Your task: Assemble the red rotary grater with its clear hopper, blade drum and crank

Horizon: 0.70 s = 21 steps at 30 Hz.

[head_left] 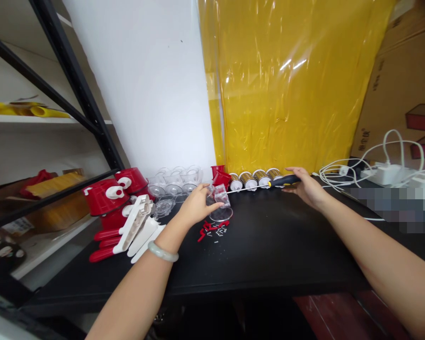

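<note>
My left hand is closed around a clear plastic cup, tilted on its side just above the black table. My right hand grips the dark handle of a screwdriver, and its thin shaft points left into the cup's inside. A small pile of red clips and tiny white screws lies on the table right under the cup.
Red lids and white handles are stacked at the left. Clear cups line the back wall, with small red pieces and several gold-banded cylinders. White cables and chargers lie at the right. Behind hangs yellow plastic sheeting.
</note>
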Each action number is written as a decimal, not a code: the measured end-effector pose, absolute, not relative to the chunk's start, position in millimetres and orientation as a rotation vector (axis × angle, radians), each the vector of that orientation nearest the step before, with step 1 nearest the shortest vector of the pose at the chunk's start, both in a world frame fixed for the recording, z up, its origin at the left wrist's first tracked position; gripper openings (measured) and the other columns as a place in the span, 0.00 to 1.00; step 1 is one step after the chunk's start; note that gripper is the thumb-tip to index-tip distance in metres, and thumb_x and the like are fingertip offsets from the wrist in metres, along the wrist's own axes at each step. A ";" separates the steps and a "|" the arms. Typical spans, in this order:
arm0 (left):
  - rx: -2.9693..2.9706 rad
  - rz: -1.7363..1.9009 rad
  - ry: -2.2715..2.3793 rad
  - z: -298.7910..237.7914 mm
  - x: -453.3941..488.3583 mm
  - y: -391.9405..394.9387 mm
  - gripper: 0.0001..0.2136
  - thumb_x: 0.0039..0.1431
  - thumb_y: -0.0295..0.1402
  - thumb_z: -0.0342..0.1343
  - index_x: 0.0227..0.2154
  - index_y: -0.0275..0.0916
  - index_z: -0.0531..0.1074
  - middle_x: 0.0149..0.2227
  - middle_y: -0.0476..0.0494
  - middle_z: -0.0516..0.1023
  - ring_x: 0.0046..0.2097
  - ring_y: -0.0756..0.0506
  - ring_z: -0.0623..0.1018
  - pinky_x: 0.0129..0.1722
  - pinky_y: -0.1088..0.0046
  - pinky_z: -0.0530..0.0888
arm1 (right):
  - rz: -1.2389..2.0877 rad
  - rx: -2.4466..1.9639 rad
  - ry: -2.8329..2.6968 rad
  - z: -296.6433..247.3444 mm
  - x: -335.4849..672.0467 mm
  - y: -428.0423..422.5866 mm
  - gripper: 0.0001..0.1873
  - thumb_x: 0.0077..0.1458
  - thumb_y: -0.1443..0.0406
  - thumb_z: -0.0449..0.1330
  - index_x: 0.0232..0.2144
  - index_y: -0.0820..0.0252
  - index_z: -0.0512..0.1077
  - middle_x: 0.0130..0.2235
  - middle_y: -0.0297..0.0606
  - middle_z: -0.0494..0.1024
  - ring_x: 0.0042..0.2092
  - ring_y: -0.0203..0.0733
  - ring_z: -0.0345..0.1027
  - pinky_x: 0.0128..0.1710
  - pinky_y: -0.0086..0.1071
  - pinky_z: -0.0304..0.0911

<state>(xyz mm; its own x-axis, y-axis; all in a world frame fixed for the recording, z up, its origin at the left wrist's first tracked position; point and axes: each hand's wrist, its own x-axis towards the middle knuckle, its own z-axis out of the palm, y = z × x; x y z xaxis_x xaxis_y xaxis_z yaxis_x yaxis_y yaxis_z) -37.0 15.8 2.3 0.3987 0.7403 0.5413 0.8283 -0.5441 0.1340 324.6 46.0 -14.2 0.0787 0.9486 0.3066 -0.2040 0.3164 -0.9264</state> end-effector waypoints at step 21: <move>-2.496 -0.838 -1.432 2.6 -37.6 15.7 0.21 0.54 0.54 0.56 0.34 0.38 0.69 0.55 0.34 0.68 0.58 0.37 0.69 0.59 0.59 0.65 | 1.100 -0.910 -1.115 -14.7 325.3 47.6 0.12 0.55 0.54 0.55 0.38 0.51 0.63 0.22 0.29 0.71 0.21 0.37 0.68 0.27 0.37 0.71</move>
